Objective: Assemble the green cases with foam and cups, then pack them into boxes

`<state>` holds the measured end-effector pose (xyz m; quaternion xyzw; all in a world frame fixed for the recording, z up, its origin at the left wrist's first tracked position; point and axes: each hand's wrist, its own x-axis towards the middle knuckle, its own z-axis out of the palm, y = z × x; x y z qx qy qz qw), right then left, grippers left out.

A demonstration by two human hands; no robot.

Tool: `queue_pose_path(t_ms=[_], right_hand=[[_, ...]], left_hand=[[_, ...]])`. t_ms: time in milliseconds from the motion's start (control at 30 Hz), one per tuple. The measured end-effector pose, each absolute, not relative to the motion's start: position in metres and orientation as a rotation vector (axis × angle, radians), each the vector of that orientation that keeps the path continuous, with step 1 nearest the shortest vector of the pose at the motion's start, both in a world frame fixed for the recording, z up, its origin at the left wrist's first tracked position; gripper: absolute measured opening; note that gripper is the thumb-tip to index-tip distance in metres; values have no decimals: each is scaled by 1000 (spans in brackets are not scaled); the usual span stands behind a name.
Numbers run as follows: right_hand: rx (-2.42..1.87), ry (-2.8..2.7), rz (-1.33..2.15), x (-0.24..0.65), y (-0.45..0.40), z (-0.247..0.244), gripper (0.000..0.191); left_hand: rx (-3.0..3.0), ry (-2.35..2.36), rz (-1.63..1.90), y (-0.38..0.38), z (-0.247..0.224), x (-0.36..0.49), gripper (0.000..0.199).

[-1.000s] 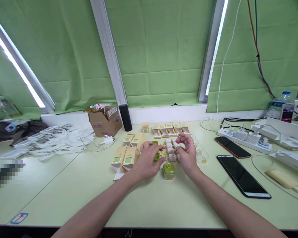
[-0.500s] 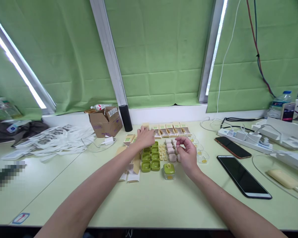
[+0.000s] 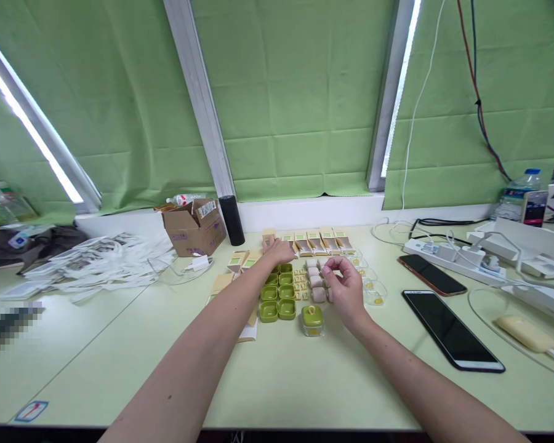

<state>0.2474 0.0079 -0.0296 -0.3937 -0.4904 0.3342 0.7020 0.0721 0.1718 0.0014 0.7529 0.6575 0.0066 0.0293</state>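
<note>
My left hand (image 3: 278,251) reaches over the far end of two columns of green square cups (image 3: 268,311), close to the row of small cardboard boxes (image 3: 314,242); its fingertips are hard to make out. My right hand (image 3: 345,280) hovers over the pale pink blocks (image 3: 318,294), thumb and fingers pinched together, and whatever is between them is too small to see. Small yellow pieces (image 3: 300,287) lie between the cups and the blocks. A clear container with a green lid (image 3: 312,317) stands nearer me. Clear containers (image 3: 375,293) sit right of my right hand.
A brown carton (image 3: 194,231) and a black cylinder (image 3: 231,219) stand at the back left, beside a pile of white strips (image 3: 101,261). Two phones (image 3: 452,329) and a power strip (image 3: 457,261) lie on the right. More cardboard boxes (image 3: 224,283) are left of the cups.
My left hand has shifted slightly right and its forearm has swung right, covering more of the cardboard boxes. My right hand stays nearly in place, its fingers a little more curled.
</note>
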Motion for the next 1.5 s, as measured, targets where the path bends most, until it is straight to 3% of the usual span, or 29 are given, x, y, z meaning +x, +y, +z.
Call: queue_pose_path(t_ms=[267, 567, 767, 933, 1100, 1333, 1500], right_hand=[[-887, -1136, 750, 246, 6, -30, 23], [-894, -1150, 786, 249, 11, -27, 27], [-854, -1132, 873, 247, 16, -23, 53], [-806, -1058, 995, 241, 16, -20, 72], [-773, -1027, 987, 243, 15, -14, 70], [-675, -1087, 1030, 248, 7, -9, 63], [-632, -1272, 932, 244, 1, -15, 57]], left_hand=[[2294, 2074, 156, 161, 9, 64, 31], [2479, 2045, 507, 110, 36, 45, 43], [2902, 1838, 926, 40, 32, 52, 54], [3136, 1565, 1000, -2, 16, 58, 65], [3169, 1347, 1030, -16, 8, 57, 68], [2740, 1146, 1398, -10, 14, 52, 35], [2359, 1212, 1293, -1, 10, 52, 58]])
